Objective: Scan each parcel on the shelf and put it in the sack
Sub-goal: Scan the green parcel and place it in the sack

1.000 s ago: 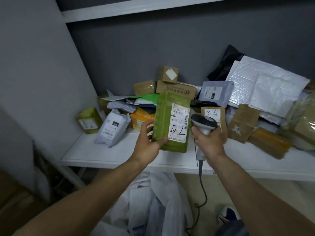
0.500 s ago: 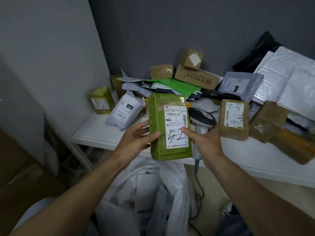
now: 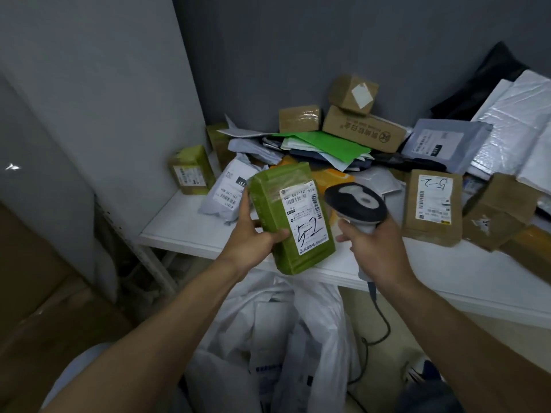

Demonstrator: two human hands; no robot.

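My left hand [image 3: 250,236] grips a green parcel [image 3: 275,217] with a white label marked "5-2", tilted above the front edge of the white shelf [image 3: 190,231]. My right hand [image 3: 375,242] holds a grey and black barcode scanner [image 3: 356,204] just right of the parcel, its head level with the label. Its cable hangs down past the shelf edge. The white sack [image 3: 301,338] stands open on the floor below the parcel, with several white packets inside.
Several parcels lie piled on the shelf: a brown one marked "5-2" [image 3: 432,210], a white mailer [image 3: 229,192], a small green box [image 3: 192,171], cardboard boxes [image 3: 363,129] at the back, silver mailers [image 3: 518,129] at the right. A grey wall stands at the left.
The green parcel has tilted left and my right fingers have come off its edge. The scanner has lifted clear beside the label. The view has shifted down and left.
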